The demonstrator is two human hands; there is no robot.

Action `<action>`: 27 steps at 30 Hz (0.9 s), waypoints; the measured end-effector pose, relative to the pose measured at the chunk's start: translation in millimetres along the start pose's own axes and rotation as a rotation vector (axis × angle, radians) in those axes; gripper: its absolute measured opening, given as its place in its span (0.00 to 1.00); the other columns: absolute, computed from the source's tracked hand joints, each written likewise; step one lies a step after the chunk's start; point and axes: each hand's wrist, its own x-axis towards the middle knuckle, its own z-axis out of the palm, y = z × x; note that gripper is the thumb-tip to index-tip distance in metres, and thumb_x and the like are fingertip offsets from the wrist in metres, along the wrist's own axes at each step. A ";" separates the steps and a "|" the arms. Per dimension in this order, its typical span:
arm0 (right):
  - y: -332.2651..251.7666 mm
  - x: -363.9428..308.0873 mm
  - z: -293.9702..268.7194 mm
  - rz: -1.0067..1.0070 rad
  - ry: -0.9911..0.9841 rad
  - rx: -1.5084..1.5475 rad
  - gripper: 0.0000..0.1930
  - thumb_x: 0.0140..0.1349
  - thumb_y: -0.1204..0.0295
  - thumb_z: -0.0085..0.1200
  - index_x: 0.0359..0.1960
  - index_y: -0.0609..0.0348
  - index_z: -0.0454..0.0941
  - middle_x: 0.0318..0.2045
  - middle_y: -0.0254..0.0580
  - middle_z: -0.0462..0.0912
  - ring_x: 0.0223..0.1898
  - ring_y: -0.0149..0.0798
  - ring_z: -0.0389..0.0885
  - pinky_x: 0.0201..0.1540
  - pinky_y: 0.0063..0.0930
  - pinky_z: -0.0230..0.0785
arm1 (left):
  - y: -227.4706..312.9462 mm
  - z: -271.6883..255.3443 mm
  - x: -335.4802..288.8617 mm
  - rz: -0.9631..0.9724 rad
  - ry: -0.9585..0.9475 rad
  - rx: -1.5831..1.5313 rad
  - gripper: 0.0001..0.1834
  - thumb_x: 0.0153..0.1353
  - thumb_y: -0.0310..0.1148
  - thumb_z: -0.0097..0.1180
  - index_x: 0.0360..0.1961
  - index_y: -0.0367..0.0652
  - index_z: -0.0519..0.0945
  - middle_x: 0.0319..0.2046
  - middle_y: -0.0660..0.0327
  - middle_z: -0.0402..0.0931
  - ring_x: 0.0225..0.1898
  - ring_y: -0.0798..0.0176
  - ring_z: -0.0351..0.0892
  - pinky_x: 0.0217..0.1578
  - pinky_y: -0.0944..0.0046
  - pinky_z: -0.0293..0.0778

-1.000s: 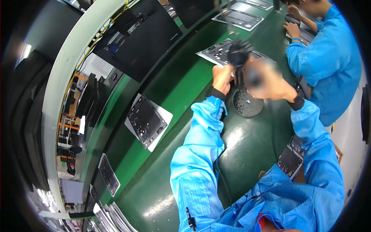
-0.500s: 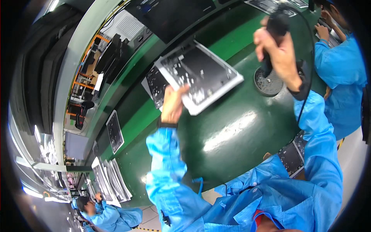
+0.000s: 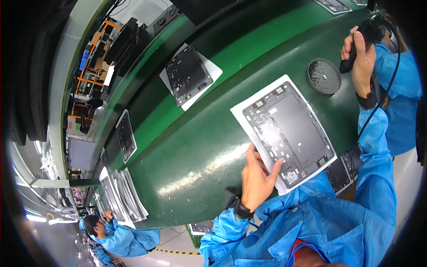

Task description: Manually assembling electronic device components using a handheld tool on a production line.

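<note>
Left fingers [image 3: 275, 171] pinch panel [image 3: 307, 122] | right fingers [image 3: 348, 45] wrap tool [image 3: 367, 34] | disc [image 3: 324, 77] between | another panel [image 3: 187, 72] leftward

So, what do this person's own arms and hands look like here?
The left hand and right hand are ungloved. Loose, creased, bright blue long sleeves cover both arms, ending in black bands at the wrists.

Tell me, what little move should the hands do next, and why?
Perhaps the left hand should bring the black panel farther over the green table: that hand grips the panel's edge, and the near corner seems to stick out past the table, over the blue jacket.
</note>
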 end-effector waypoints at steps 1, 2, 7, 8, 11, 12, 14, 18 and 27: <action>3.5 -0.4 -7.1 -0.003 -0.002 -0.016 0.15 0.77 0.59 0.53 0.45 0.61 0.74 0.24 0.33 0.74 0.21 0.26 0.72 0.25 0.22 0.66 | 15.6 -6.0 5.7 0.021 0.120 0.399 0.38 0.61 0.30 0.70 0.68 0.31 0.65 0.42 0.54 0.76 0.42 0.58 0.79 0.45 0.58 0.76; 4.9 -1.2 -6.8 0.003 0.000 -0.019 0.15 0.77 0.59 0.53 0.45 0.61 0.74 0.24 0.33 0.74 0.21 0.26 0.72 0.25 0.22 0.66 | 21.6 -12.2 20.2 0.207 0.218 0.562 0.40 0.56 0.31 0.73 0.67 0.33 0.67 0.39 0.49 0.71 0.39 0.52 0.76 0.39 0.58 0.74; 13.4 -0.7 8.7 0.010 -0.053 0.057 0.15 0.78 0.60 0.50 0.47 0.62 0.73 0.23 0.33 0.74 0.19 0.26 0.71 0.23 0.22 0.66 | 8.7 -3.2 123.0 0.572 0.209 0.519 0.24 0.57 0.32 0.69 0.55 0.36 0.79 0.51 0.48 0.72 0.54 0.47 0.71 0.56 0.51 0.63; 15.3 -1.1 3.7 0.006 -0.041 0.038 0.15 0.78 0.60 0.50 0.47 0.62 0.73 0.23 0.33 0.74 0.19 0.26 0.71 0.23 0.22 0.66 | 5.6 2.6 138.6 0.575 0.188 0.524 0.19 0.57 0.30 0.68 0.49 0.37 0.82 0.49 0.51 0.76 0.51 0.47 0.74 0.52 0.52 0.68; 24.7 -7.9 4.1 0.086 0.014 0.130 0.14 0.78 0.61 0.51 0.47 0.61 0.73 0.21 0.32 0.73 0.17 0.25 0.70 0.21 0.23 0.65 | -9.5 4.7 155.9 0.566 0.073 0.371 0.13 0.57 0.27 0.68 0.43 0.37 0.84 0.42 0.52 0.79 0.46 0.49 0.77 0.48 0.54 0.73; 32.6 -9.2 3.4 0.071 0.023 0.108 0.13 0.77 0.62 0.52 0.47 0.60 0.73 0.21 0.32 0.73 0.17 0.25 0.70 0.21 0.22 0.64 | -8.6 9.9 160.2 0.623 0.086 0.348 0.08 0.56 0.24 0.67 0.39 0.37 0.85 0.38 0.53 0.80 0.42 0.50 0.79 0.44 0.56 0.75; 44.8 -9.9 5.9 0.042 0.036 0.076 0.11 0.76 0.64 0.54 0.45 0.60 0.73 0.20 0.32 0.73 0.17 0.25 0.70 0.20 0.22 0.64 | -6.8 18.0 161.5 0.596 0.008 0.340 0.10 0.55 0.24 0.68 0.39 0.37 0.85 0.38 0.53 0.80 0.42 0.50 0.78 0.45 0.56 0.75; 59.8 -2.8 6.9 0.017 0.029 0.107 0.10 0.74 0.66 0.58 0.41 0.59 0.72 0.20 0.33 0.75 0.16 0.24 0.70 0.19 0.22 0.63 | -7.1 25.7 166.2 0.606 -0.056 0.306 0.11 0.55 0.24 0.69 0.41 0.38 0.85 0.38 0.54 0.80 0.42 0.50 0.77 0.44 0.56 0.74; 68.1 1.5 6.1 0.021 0.042 -0.080 0.13 0.79 0.63 0.48 0.39 0.59 0.68 0.21 0.34 0.71 0.17 0.26 0.69 0.21 0.22 0.63 | -8.1 25.4 169.2 0.645 -0.053 0.308 0.12 0.55 0.22 0.67 0.42 0.38 0.84 0.38 0.54 0.78 0.43 0.50 0.76 0.45 0.55 0.73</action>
